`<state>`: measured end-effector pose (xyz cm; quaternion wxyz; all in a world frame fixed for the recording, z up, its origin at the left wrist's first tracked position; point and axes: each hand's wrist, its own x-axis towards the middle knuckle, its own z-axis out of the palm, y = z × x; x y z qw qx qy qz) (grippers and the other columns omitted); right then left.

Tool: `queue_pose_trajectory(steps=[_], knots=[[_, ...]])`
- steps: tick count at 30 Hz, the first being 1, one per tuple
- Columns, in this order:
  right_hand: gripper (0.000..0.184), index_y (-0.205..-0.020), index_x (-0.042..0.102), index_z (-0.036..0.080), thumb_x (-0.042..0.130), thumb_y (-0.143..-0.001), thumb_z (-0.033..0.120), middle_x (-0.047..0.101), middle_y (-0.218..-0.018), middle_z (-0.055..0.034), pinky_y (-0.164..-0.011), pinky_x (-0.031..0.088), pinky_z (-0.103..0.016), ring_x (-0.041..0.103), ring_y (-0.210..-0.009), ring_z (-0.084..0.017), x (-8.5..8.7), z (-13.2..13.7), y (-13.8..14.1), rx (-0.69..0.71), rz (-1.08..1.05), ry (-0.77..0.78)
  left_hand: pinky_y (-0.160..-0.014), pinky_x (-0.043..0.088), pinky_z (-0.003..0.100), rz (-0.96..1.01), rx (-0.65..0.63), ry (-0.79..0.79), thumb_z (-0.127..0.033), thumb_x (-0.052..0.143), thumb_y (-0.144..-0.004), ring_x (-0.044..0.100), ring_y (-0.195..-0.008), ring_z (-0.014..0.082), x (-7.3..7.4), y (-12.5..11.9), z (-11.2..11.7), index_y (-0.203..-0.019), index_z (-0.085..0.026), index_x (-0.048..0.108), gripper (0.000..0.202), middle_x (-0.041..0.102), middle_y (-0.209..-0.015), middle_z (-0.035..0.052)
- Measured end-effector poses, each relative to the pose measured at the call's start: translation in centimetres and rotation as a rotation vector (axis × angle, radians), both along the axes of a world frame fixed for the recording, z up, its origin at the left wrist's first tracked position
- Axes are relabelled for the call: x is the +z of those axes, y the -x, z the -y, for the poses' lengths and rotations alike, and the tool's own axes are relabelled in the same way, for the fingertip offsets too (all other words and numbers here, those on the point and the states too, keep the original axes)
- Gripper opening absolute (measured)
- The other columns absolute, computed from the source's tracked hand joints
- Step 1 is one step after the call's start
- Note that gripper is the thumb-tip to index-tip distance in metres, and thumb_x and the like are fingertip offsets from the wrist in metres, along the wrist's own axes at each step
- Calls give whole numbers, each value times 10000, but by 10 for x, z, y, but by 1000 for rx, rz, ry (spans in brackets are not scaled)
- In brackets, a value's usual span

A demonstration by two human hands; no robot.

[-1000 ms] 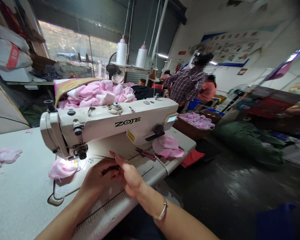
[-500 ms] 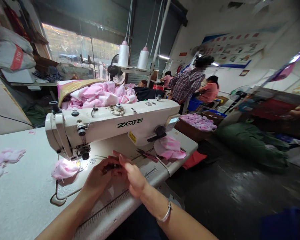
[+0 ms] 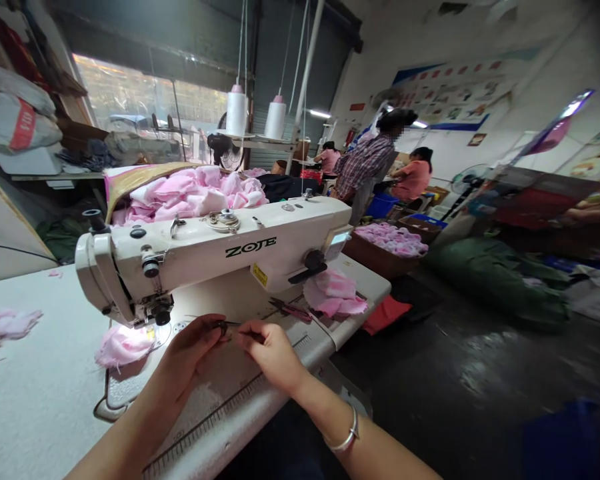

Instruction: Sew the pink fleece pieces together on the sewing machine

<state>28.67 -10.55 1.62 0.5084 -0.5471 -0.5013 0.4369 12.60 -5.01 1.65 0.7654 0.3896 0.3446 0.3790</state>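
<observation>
My left hand [image 3: 193, 343] is closed around a small, dark, shiny metal piece [image 3: 223, 328] that looks like a bobbin case; the fingers partly cover it. Just to its right my right hand [image 3: 271, 350] is pinched, fingertips together, with a thin dark line running toward the left hand; what it grips is too small to tell. Both hands are above the front edge of the sewing machine bed. Behind them stands the white sewing machine [image 3: 210, 253]. A pink fabric piece [image 3: 124, 347] lies under its needle area, left of my left hand.
Scissors [image 3: 290, 309] and pink fabric [image 3: 336, 293] lie right of the machine bed. A pink fabric heap [image 3: 195, 187] sits behind the machine, below two thread cones [image 3: 237, 115]. More pink pieces [image 3: 10, 327] are at the left. A box [image 3: 380, 257] of pink pieces and co-workers are beyond.
My hands, pressed close together before, have drawn slightly apart. The right hand's extended fingers have closed into a pinch, and the dark metal piece shows in the left. The view has shifted slightly.
</observation>
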Motion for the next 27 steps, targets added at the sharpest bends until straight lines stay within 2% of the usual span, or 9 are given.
queue_pose_trajectory(steps=[5,10,15,19,21,22,24,27], knots=[[189,-850,699,196,515,-863,237,644,-676,2,-624,394,-251,564,-647,-141,10,8,0,-10,446,-153,-856,527,230,57,11,12,-249,816,-639,653,-852,132,0,0,0,-930,-173,664,338,684,-903,7],[221,-950,695,246,496,-873,189,720,-898,-17,-736,428,-266,645,-826,-172,20,13,-4,65,633,-236,-861,515,202,65,-18,-3,-232,789,-681,645,-903,124,1,0,1,-927,-172,640,293,697,-937,20],[225,-1003,657,209,482,-867,180,707,-896,-53,-723,422,-290,636,-815,-198,15,13,-5,97,966,-281,-860,527,227,119,-23,69,-208,783,-689,655,-925,161,5,0,8,-903,-152,652,257,710,-942,57],[235,-1021,630,159,447,-874,170,679,-908,-106,-692,412,-310,608,-785,-211,11,15,7,119,1177,-368,-777,533,160,129,39,176,-117,775,-680,658,-857,118,9,0,15,-899,-157,669,247,706,-926,32],[215,-980,634,164,439,-891,184,672,-899,-102,-701,415,-310,600,-784,-205,14,16,14,152,1096,-421,-727,539,152,124,46,194,-102,769,-684,661,-819,113,9,0,17,-891,-157,672,235,703,-903,27],[205,-952,638,175,441,-906,206,670,-883,-86,-709,419,-305,598,-784,-197,16,16,16,165,984,-428,-706,542,153,123,46,195,-107,768,-687,662,-806,116,9,-1,18,-889,-158,672,229,702,-892,26],[199,-883,639,196,457,-929,262,648,-797,-36,-690,426,-279,587,-738,-164,22,15,17,143,643,-374,-701,547,163,122,41,184,-131,764,-704,665,-812,125,8,-1,17,-897,-161,672,216,700,-897,29],[188,-814,619,200,531,-900,341,565,-666,21,-579,417,-241,533,-617,-123,27,9,12,28,104,-199,-813,548,208,133,46,159,-154,738,-744,658,-908,149,4,-2,16,-921,-158,668,190,692,-967,47]])
